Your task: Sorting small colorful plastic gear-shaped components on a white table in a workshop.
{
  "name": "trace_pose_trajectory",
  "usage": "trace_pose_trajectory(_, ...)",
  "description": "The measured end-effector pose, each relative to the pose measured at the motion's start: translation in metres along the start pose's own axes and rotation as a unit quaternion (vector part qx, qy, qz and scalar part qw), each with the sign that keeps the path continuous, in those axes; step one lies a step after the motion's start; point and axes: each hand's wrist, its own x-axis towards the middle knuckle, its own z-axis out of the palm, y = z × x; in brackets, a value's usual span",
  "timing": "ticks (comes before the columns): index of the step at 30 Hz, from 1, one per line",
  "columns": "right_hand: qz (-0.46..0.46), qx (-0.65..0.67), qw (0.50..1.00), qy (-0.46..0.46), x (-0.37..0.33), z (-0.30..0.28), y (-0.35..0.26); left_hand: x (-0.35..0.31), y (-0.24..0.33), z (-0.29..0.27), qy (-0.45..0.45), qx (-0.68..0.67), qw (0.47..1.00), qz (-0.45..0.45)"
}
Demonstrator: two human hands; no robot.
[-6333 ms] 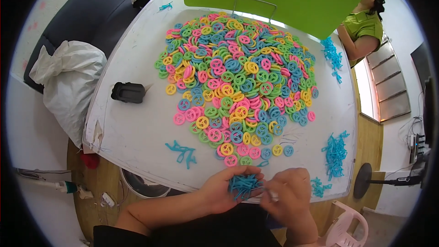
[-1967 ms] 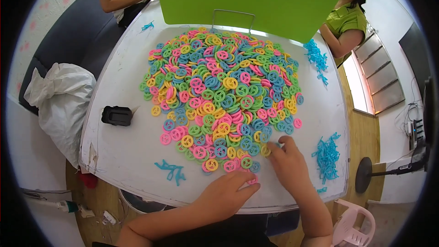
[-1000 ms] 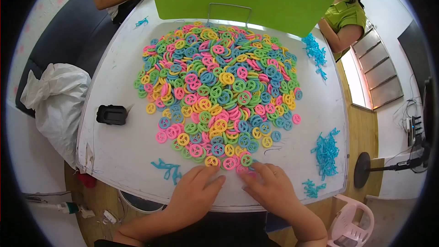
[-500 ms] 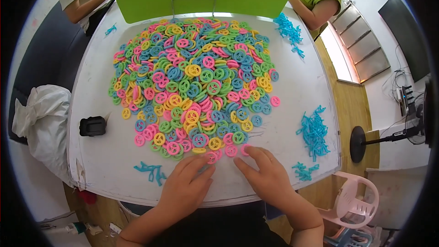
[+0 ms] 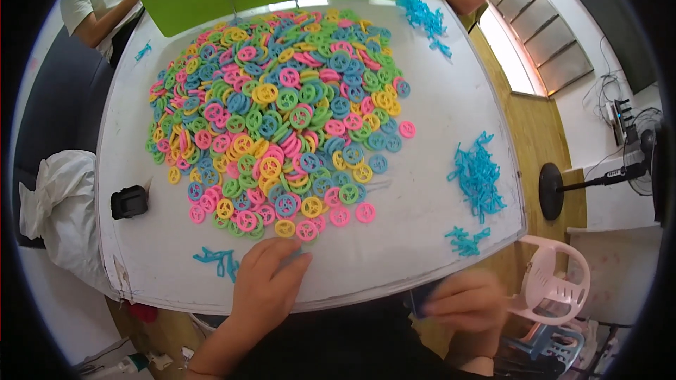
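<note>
left hand (image 5: 270, 278) half-curled, perhaps fencing multicoloured plastic wheels (image 5: 276, 127); right hand (image 5: 466, 301) curled beyond near edge of white bench (image 5: 384, 252); both holds unclear

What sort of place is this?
Possibly a small home workshop: a big heap of colourful wheel-shaped pieces and smaller heaps of blue parts lie on a white table, with a dark padded seat beside it.
</note>
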Motion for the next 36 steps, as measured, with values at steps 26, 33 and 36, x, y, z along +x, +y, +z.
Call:
trace_pose_trajectory(26,0.490,-0.337,0.765,-0.247,-0.175,0.098,0.223,-0.012,-0.002,0.004,0.009,0.011,0.999,-0.030)
trace_pose_trajectory(33,0.325,-0.160,0.846,-0.392,-0.047,0.030,0.048,-0.004,-0.004,0.008,0.042,0.008,0.998,-0.037)
trace_pose_trajectory(36,0.158,-0.021,0.943,-0.291,0.004,0.016,0.011,-0.004,-0.005,0.009,0.047,-0.006,0.998,-0.050)
